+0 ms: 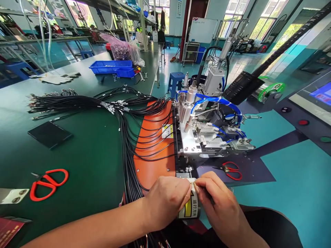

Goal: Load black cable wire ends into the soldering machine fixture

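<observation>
My left hand [168, 196] and my right hand [219, 199] meet fingertip to fingertip, both pinched closed on something too small and hidden to make out. Right beneath them is a white rounded part with a yellow label [191, 206], at the near end of the machine's track. Black cables [126, 155] run in a thick bundle just left of my left hand. Several single cables [155, 145] cross an orange plate [150, 172] to the machine [204, 131]. More cable ends with bared coloured wires [161, 244] hang below my left wrist.
Red-handled cutters [231, 170] lie on the machine base to the right. On the green table are red scissors [48, 184], a black flat panel [50, 134] and blue bins [111, 67]. A solder spool [271, 91] and a control panel with buttons [303, 122] stand at right.
</observation>
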A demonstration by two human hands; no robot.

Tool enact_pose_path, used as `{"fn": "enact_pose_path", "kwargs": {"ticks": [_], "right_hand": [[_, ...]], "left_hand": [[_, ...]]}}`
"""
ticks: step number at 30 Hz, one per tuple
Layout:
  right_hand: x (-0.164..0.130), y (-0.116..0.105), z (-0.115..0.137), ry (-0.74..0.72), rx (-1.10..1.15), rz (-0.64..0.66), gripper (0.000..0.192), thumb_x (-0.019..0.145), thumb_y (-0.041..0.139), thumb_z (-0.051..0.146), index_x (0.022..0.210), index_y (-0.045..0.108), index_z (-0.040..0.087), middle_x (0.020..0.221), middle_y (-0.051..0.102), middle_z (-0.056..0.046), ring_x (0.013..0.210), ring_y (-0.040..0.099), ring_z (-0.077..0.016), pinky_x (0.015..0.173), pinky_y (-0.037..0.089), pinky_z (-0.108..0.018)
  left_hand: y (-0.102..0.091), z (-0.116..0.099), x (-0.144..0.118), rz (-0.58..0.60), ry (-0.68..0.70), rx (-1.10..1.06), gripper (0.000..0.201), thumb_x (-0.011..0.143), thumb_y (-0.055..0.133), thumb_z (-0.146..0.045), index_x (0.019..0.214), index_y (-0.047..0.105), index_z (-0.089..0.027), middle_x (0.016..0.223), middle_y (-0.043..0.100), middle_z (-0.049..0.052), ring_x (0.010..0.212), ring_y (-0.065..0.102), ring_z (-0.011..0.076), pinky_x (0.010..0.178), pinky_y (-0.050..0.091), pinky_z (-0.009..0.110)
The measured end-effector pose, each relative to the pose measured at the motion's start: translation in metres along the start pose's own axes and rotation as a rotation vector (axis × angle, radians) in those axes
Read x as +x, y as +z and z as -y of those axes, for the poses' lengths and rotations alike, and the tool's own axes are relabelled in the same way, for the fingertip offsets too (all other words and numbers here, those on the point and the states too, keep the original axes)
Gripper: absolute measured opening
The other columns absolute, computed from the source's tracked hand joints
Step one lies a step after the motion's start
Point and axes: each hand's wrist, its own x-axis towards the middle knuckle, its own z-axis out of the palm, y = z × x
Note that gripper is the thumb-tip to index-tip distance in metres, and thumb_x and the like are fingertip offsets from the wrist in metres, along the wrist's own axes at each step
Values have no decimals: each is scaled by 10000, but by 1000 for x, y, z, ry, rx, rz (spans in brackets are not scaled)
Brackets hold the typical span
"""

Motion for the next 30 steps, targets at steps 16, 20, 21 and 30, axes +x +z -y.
{"fn": "enact_pose_path", "kwargs": {"ticks": [16, 20, 21, 30], "right_hand": [[5, -22, -5, 350, 221, 37, 215, 1000, 498, 414, 1061, 632, 257, 1015, 646, -22, 925, 619, -177, 778, 486, -283], [10, -19, 1, 326, 231, 69, 200, 1008, 488, 395, 1040, 622, 251, 985, 637, -12, 896, 604, -166, 762, 469, -282], [12, -20, 2, 312, 226, 73, 194, 1008, 489, 385, 1037, 623, 248, 982, 635, -12, 896, 600, -166, 763, 465, -284], [15, -21, 0, 209, 202, 71, 172, 1013, 479, 309, 1028, 634, 235, 960, 600, -28, 775, 545, -148, 698, 436, -288]], "left_hand": [[-10, 3, 6, 160, -241, -299, 259, 1027, 410, -259, 845, 567, -161, 666, 579, -5, 581, 550, 120, 562, 394, 239], [-10, 2, 6, 160, -238, -306, 264, 1025, 416, -257, 826, 560, -162, 652, 564, -11, 571, 538, 115, 556, 384, 236], [-10, 2, 6, 158, -237, -308, 266, 1025, 416, -256, 820, 557, -162, 653, 565, -11, 574, 540, 115, 557, 385, 235], [-8, 3, 6, 174, -240, -286, 278, 1032, 396, -273, 822, 549, -172, 673, 585, -3, 599, 565, 124, 571, 396, 243]]}}
